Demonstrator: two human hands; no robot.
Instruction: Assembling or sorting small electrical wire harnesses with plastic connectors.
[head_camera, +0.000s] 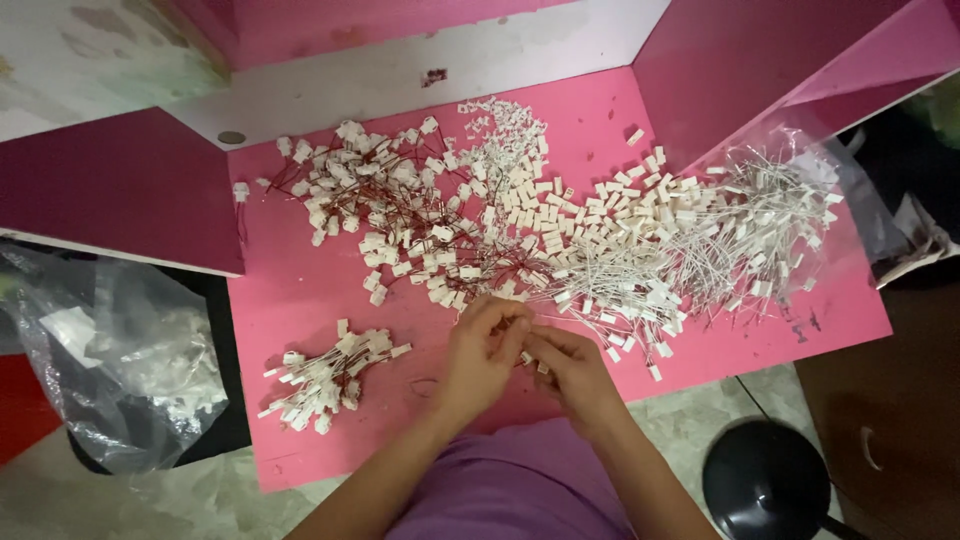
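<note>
Pink tabletop (300, 290), seen from above, covered over most of its far half with small white plastic connectors and thin wires. Left hand (483, 350) and right hand (572, 368) meet near the middle of the near edge, fingertips touching or nearly so. Between them sits a small white connector piece (527, 356); both sets of fingers are curled in around it, pinching, though the exact grip is too small to make out. Just beyond the hands, a heap of connectors with red wires (400, 215) spreads toward the far left of the table. A cluster of loose white connectors without visible wires (545, 215) lies at centre, with a patch of much smaller white bits (505, 125) near the far edge. To the right, a large tangle of connectors with white wires (700, 245) runs to the right edge and partly lies on a clear plastic bag (850, 190). Near the near left corner, well apart from the main heap, rests a small bundle of white-wired connectors (325, 380). Off the table's left edge, a clear plastic bag (110, 360) holds more white parts. Below the near right corner a round black object (765, 485) stands on the floor. Purple clothing (520, 490) shows at the bottom of the view.
</note>
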